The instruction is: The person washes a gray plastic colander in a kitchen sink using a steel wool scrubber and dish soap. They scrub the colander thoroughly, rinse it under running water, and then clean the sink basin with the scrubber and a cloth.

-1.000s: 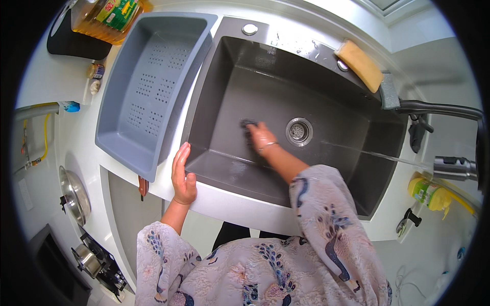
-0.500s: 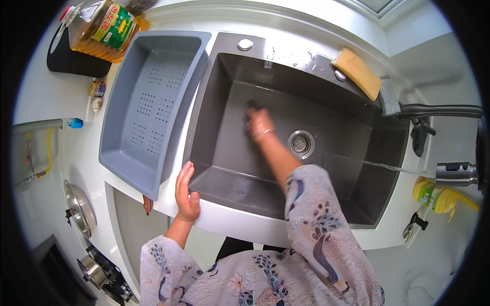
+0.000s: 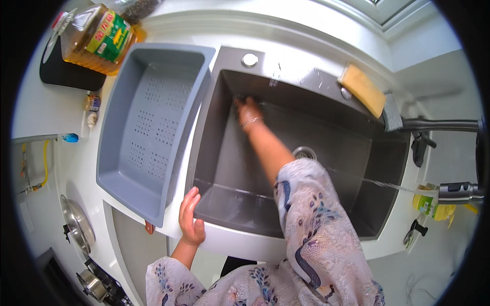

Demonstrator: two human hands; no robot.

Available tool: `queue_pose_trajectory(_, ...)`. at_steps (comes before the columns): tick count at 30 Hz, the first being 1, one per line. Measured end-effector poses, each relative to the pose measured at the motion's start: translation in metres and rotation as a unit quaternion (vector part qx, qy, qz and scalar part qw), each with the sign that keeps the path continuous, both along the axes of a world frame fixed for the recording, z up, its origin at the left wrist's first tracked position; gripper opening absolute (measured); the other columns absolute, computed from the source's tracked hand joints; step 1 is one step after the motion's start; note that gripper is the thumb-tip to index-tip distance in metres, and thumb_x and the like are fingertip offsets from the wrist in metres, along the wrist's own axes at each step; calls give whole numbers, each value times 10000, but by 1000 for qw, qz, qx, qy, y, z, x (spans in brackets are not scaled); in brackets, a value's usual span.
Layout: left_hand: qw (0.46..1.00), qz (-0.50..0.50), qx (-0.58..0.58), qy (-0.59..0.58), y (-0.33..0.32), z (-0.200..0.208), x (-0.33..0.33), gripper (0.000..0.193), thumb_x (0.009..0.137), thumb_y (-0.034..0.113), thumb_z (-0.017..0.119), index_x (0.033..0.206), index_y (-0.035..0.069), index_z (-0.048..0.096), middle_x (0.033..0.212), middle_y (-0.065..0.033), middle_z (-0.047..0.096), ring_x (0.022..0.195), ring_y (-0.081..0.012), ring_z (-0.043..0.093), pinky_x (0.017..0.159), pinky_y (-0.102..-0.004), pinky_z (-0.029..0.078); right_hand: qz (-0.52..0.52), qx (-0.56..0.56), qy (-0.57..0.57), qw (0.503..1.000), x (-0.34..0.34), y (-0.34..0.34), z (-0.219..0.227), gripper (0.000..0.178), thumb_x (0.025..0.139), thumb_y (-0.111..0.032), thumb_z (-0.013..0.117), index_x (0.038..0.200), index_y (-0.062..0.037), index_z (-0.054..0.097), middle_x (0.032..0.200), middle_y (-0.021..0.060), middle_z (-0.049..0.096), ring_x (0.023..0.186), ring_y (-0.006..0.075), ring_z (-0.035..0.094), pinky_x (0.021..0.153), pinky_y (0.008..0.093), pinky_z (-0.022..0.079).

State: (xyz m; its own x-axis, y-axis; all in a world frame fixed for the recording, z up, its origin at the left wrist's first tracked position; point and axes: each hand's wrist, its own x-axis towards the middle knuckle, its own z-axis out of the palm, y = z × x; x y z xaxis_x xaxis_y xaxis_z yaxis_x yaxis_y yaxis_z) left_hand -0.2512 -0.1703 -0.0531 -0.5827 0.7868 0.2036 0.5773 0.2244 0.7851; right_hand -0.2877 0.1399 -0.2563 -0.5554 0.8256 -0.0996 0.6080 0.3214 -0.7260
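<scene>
My right hand (image 3: 248, 113) reaches into the dark grey sink (image 3: 316, 127) and is near its far left corner. Its fingers press a small dark pad (image 3: 237, 100) against the sink; mostly covered and blurred, its exact kind does not show. A bracelet circles that wrist. At the near left corner, my left hand (image 3: 192, 220) lies against the sink's front edge, fingers stretched out and holding nothing. The round drain (image 3: 305, 152) is partly hidden by my right forearm. A thin stream of water (image 3: 385, 184) runs from the tap head (image 3: 459, 194) into the sink.
A grey perforated basin (image 3: 153, 120) stands left of the sink. Behind it are an oil jug (image 3: 97, 41) and a small jar (image 3: 92, 103). A yellow sponge (image 3: 362, 91) and a grey pad (image 3: 392, 112) sit at the back right, a yellow-green bottle (image 3: 431, 204) at the right.
My right hand has moved with the dark pad toward the sink's far left corner. My left hand stays at the front edge. The whole view has shifted slightly.
</scene>
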Motion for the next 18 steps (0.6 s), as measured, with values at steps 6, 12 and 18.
queue_pose_trajectory(6, 1000, -9, 2, -12, -3, 1, 0, 572, 934, 436, 360, 1146, -72, 515, 1216, -251, 506, 1138, -380, 493, 976, -431, 376, -215, 94, -101, 967, 172, 34, -38, 360, 782, -109, 554, 1139, -93, 598, 933, 202, 615, 858, 375, 595, 794, 421, 478)
queue_pose_trajectory(12, 1000, -14, 24, -9, 3, 4, 6, 526, 943, 401, 356, 1145, -54, 528, 1229, -227, 509, 1154, -361, 485, 987, -407, 360, -280, -74, -248, 925, 347, 35, -11, 355, 732, -121, 612, 1084, -82, 620, 945, 196, 635, 903, 335, 614, 834, 390, 483)
queue_pose_trajectory(18, 999, -29, -16, 19, 2, 7, 7, 491, 932, 387, 392, 1144, -32, 535, 1228, -208, 514, 1148, -357, 484, 988, -399, 358, -357, -137, 8, 924, 359, 20, 44, 265, 694, -110, 649, 955, -80, 676, 899, 153, 664, 823, 259, 643, 779, 335, 501)
